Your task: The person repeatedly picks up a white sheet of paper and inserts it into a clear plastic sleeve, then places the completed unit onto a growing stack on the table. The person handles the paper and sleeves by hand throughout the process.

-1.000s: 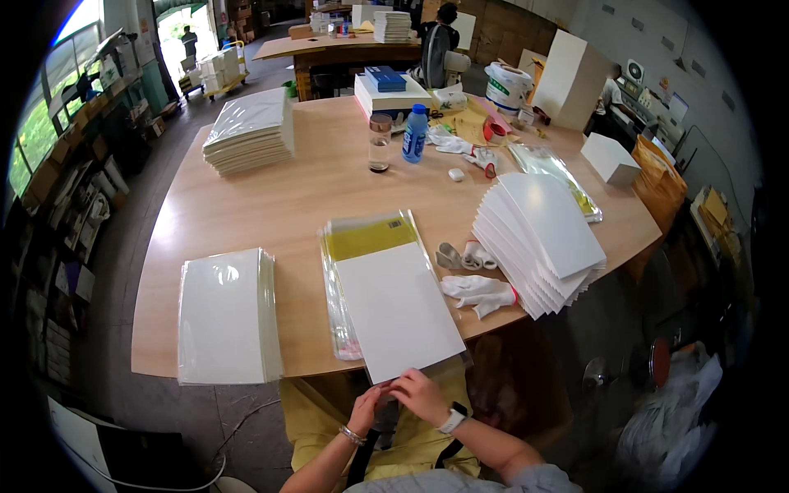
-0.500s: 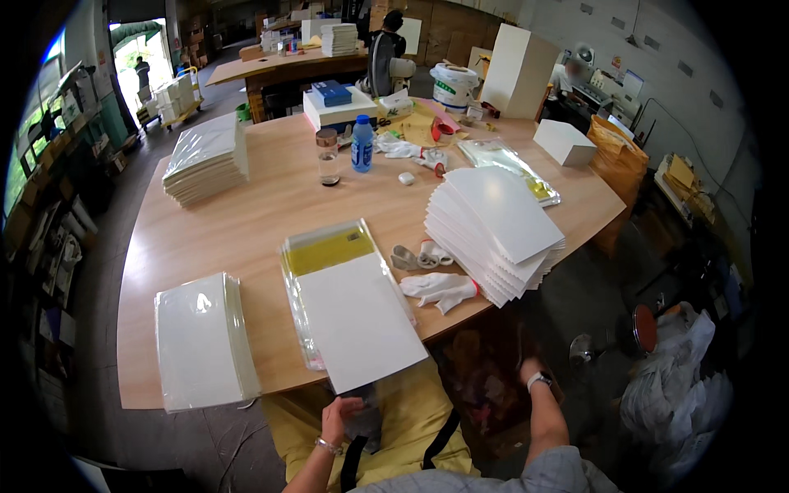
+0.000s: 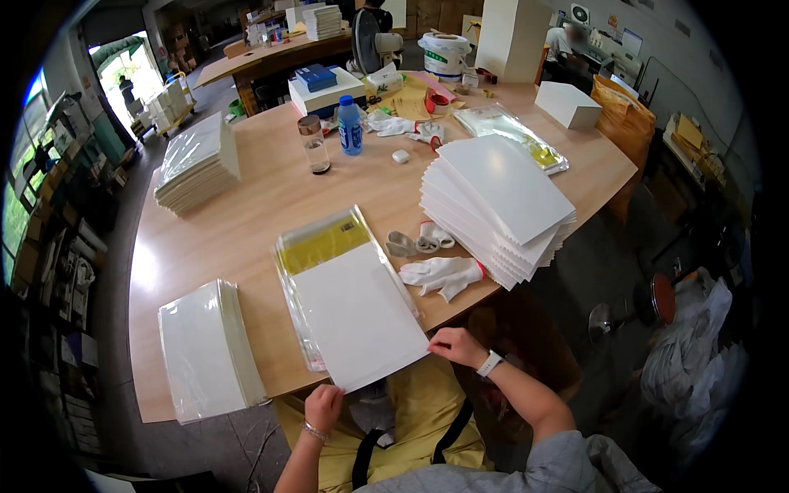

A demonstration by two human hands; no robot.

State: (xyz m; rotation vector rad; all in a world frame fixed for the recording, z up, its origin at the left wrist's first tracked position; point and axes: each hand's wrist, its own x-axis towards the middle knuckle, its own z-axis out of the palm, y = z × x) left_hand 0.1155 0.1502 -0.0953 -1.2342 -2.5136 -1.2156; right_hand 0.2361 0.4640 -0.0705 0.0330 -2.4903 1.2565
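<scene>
A white board [image 3: 362,316] lies over a pile of clear plastic sleeves [image 3: 288,287] at the table's near edge, its lower end jutting toward me. Whether it sits inside the top sleeve or on it I cannot tell. A yellow band [image 3: 327,246] shows through the plastic above it. My left hand [image 3: 324,407] is closed in a pinch at the board's near left corner. At the near right corner, my right hand [image 3: 459,347] pinches too, fingertips on the edge. White work gloves [image 3: 444,276] rest to the right of the board.
Fanned white boards [image 3: 501,197] are piled at right. Plastic-wrapped stacks stand at near left [image 3: 205,353] and far left [image 3: 197,160]. Farther back are a glass jar [image 3: 313,146], a blue bottle [image 3: 350,127] and a white bucket [image 3: 445,56]. A stool [image 3: 662,298] stands right of the table.
My right hand has come up from below the table's right side to the board's near right corner. My left hand has closed at the near left corner. The view has shifted slightly.
</scene>
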